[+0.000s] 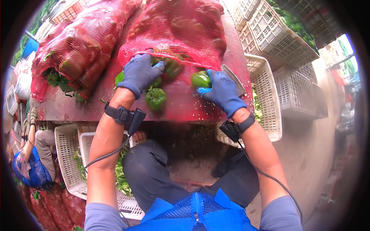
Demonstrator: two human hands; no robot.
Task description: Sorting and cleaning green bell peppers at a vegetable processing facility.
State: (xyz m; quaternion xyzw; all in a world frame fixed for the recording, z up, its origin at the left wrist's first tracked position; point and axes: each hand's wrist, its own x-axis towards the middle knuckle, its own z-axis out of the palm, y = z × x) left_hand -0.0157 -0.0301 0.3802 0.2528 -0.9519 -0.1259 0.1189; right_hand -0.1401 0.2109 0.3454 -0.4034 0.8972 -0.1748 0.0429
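My right hand (224, 90), in a blue knit glove, grips a green bell pepper (200, 79) between thumb and fingers, just over the red tabletop (185, 99). Partly behind this hand lies a flat metal blade (233, 79). At the open mouth of a red mesh sack (179, 31) full of peppers is my gloved left hand (141, 72). Its fingers reach the mesh edge and the peppers there; whether they hold one, I cannot tell. Another green bell pepper (156, 99) sits on the table below the left hand. More peppers (172, 68) show at the sack's mouth.
A second filled mesh sack (83, 49) lies at the left. White plastic crates stand at the table's right side (267, 95) and below its left front (68, 161), holding green pieces. Stacked crates (280, 37) rise at the upper right. Another person (33, 164) sits at far left.
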